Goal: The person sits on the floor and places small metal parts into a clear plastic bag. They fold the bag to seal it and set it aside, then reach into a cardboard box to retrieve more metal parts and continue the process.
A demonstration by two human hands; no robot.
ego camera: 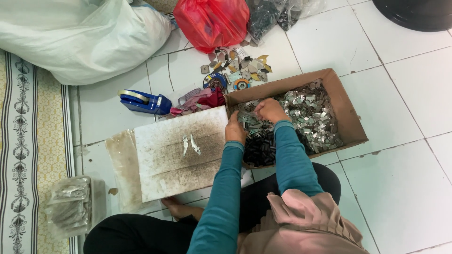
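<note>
Metal clips (306, 115), small and shiny, heaped loose in cardboard box (351, 122) on tiled floor.
Both hands in the pile: right hand (270, 110) curled, fingers pinching clips; left hand (235, 129) at box edge, grip unclear. Likely light, stiff, sharp-edged; pinch by flat sides.

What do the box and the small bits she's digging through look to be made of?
The box looks like plain brown corrugated cardboard: matte, with bent flaps. The silvery pieces under the right hand seem to be thin stamped metal, bright and glinting. The dark pieces below the left hand look black and duller; plastic or coated metal, hard to tell.
</note>
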